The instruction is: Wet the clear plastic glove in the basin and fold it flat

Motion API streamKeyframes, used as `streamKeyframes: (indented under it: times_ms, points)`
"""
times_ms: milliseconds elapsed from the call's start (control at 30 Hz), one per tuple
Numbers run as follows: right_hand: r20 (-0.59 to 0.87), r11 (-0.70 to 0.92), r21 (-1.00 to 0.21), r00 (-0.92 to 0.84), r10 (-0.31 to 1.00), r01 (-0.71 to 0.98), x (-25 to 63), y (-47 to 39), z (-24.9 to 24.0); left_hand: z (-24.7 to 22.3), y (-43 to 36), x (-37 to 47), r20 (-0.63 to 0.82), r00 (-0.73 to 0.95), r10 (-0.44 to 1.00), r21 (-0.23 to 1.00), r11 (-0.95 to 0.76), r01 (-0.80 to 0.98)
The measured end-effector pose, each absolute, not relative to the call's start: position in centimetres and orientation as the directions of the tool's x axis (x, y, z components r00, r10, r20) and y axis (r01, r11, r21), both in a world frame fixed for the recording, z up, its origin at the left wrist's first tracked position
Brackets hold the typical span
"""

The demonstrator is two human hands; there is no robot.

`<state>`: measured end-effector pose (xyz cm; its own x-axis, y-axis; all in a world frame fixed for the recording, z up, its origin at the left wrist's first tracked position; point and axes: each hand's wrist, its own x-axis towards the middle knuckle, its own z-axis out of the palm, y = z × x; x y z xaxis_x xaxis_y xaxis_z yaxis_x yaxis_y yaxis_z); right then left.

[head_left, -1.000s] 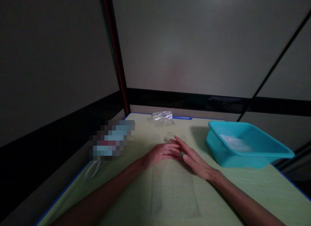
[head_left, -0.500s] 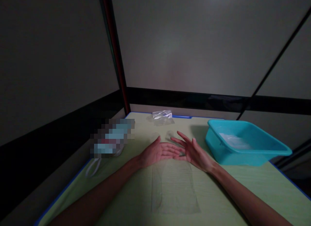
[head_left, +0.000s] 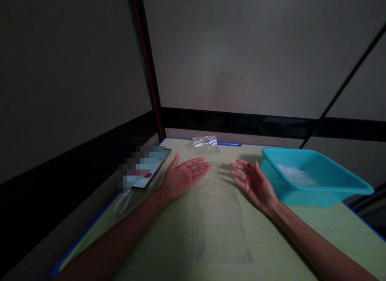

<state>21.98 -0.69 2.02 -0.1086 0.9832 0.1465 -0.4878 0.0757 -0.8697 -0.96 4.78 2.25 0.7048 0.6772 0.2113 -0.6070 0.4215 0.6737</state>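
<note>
A clear plastic bag (head_left: 221, 228) lies flat on the table in front of me, its far end reaching between my hands. My left hand (head_left: 183, 176) is palm up with fingers stretched out, over the left side of the bag's far end; whether it touches the plastic I cannot tell. To the right of the bag, my right hand (head_left: 253, 182) is also turned up, fingers apart and slightly curled. Neither hand holds anything. The right hand is close to the turquoise basin (head_left: 301, 196).
A phone (head_left: 155, 168), partly blurred out, leans at the left with a white strap (head_left: 122, 202) below it. Crumpled clear plastic (head_left: 205, 141) lies at the back beside a blue stick-like thing (head_left: 229, 144). White material (head_left: 297, 175) rests in the basin. Walls enclose the table's (head_left: 171, 236) far and left sides.
My hands have moved apart from where they overlapped above the bag, the left going left and the right going right. The view has shifted slightly; the bag stays flat.
</note>
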Motion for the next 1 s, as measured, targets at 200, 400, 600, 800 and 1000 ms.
streamKeyframes:
  times_ms: [200, 400, 600, 800, 1000]
  points:
    - [0.179, 0.399, -0.866, -0.560, 0.809, 0.301, 22.1, -3.7, 4.2, 2.0, 4.4, -0.6, 0.178, 0.826, 0.535, 0.726, 0.495, -0.478]
    - [-0.056, 0.620, -0.658, -0.849, 0.525, 0.427, 21.3, -6.2, 5.3, 1.4, 3.8, 0.3, 0.116, 0.904, 0.412, 0.812, 0.485, -0.326]
    - [-0.190, 0.591, -0.666, -0.869, 0.456, 0.455, 21.7, -6.4, 5.1, 0.8, 3.9, 0.3, 0.044, 0.918, 0.394, 0.884, 0.413, -0.220]
    - [-0.231, 0.592, -0.638, -0.855, 0.463, 0.493, 21.7, -6.6, 4.8, 0.7, 3.9, 0.4, 0.042, 0.921, 0.386, 0.894, 0.398, -0.208]
    - [-0.216, 0.639, -0.576, -0.848, 0.484, 0.510, 21.4, -7.1, 4.5, 0.7, 3.9, 0.4, 0.059, 0.920, 0.387, 0.887, 0.403, -0.226]
